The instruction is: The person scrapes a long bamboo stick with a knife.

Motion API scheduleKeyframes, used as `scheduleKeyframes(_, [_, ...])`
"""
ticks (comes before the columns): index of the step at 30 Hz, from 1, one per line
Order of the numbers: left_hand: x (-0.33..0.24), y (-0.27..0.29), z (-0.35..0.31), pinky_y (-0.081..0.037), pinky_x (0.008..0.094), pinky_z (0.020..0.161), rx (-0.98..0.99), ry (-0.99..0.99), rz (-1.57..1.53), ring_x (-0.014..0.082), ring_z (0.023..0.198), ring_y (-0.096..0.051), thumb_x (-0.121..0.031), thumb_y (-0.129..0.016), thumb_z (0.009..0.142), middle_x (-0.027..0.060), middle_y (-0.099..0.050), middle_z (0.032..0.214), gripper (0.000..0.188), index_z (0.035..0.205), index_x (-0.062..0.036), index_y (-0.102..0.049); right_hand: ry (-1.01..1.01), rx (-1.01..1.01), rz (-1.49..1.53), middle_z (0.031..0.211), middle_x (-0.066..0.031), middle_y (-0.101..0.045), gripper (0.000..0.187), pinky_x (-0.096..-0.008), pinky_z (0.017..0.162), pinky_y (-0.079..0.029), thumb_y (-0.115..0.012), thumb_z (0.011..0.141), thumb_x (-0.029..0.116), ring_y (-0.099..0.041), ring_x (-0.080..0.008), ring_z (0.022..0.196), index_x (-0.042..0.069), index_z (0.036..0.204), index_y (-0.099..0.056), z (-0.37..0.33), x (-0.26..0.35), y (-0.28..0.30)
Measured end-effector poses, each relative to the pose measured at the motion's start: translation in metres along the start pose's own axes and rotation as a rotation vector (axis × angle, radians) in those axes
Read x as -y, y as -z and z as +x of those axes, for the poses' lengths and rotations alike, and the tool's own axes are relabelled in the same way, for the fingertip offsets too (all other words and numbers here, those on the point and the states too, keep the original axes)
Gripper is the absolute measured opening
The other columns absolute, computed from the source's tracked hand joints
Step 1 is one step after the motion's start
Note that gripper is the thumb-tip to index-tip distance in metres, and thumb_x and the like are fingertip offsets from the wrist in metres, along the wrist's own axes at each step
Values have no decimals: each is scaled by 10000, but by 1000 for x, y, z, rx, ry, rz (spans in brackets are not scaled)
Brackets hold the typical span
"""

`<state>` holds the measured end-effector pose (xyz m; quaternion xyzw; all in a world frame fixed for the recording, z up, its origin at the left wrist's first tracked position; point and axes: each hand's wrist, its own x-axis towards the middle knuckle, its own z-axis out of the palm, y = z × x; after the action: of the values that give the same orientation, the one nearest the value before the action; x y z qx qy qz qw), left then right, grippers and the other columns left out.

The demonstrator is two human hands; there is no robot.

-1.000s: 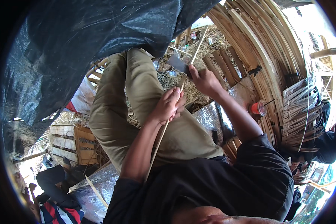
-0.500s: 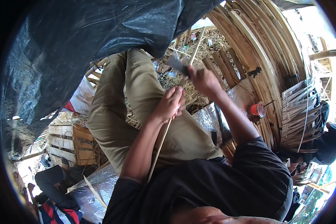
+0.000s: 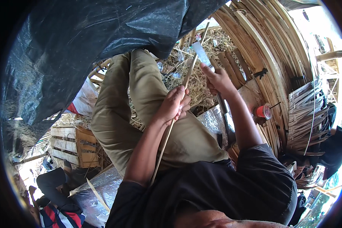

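Note:
My left hand (image 3: 173,105) is closed around a long, thin bamboo strip (image 3: 162,150) above my right thigh. One end of the strip runs down toward my left upper arm, and the other reaches up past the straw-covered ground. In my right hand (image 3: 219,81) is a knife (image 3: 202,54) with a broad, bright blade pointing up and left. Its blade lies close beside the strip's upper part; whether they touch I cannot tell. The knife's long handle (image 3: 222,104) sticks out below my fist along the forearm.
A tall stack of split bamboo slats (image 3: 269,41) curves along the right. Against it stands a red, clear-lidded cup (image 3: 263,111). Black plastic sheeting (image 3: 87,41) hangs at upper left, above a wooden crate (image 3: 74,146). Other people sit at lower left and far right.
My right hand has moved right and slightly down with the knife. The blade has turned from dark and slanting to bright and more upright. My left hand stays nearly still on the strip.

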<state>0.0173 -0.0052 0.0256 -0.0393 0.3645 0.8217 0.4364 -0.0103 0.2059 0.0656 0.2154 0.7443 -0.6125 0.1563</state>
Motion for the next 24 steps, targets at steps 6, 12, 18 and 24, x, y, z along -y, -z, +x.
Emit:
scheduleKeyframes(6, [-1, -1, 1, -218, 168, 311, 0, 7, -14, 14, 401, -248, -347, -366, 1061, -67, -338, 583, 238, 997, -137, -457, 44, -166, 4, 498, 6, -430, 569, -267, 338, -311, -576, 929, 576, -397, -89, 352, 79, 670, -479, 8, 0, 24])
scheduleKeyframes(12, [-2, -2, 1, -216, 164, 311, 8, 17, -47, 8, 399, -240, -362, -377, 1056, -79, -317, 567, 248, 1004, -132, -454, 214, -37, 25, 662, -14, -526, 320, -263, 466, -380, -604, 919, 333, -498, -104, 523, 24, 989, -561, 13, -15, 15])
scheduleKeyframes(18, [-1, 1, 2, -221, 160, 310, 20, 13, -55, 4, 384, -235, -393, -395, 1048, -87, -308, 549, 273, 1003, -129, -450, 452, -52, -473, 1029, -169, -673, 830, -366, 849, -506, -860, 673, 492, -649, -252, 968, -65, 1205, -551, 21, -26, -7])
scheduleKeyframes(24, [0, 1, 3, -226, 161, 310, 23, 2, -59, 5, 380, -240, -385, -389, 1050, -86, -310, 546, 266, 1007, -129, -446, 489, -143, -387, 524, 43, -441, 566, -320, 459, -295, -717, 878, 455, -354, -57, 503, -5, 595, -549, 15, -15, -26])
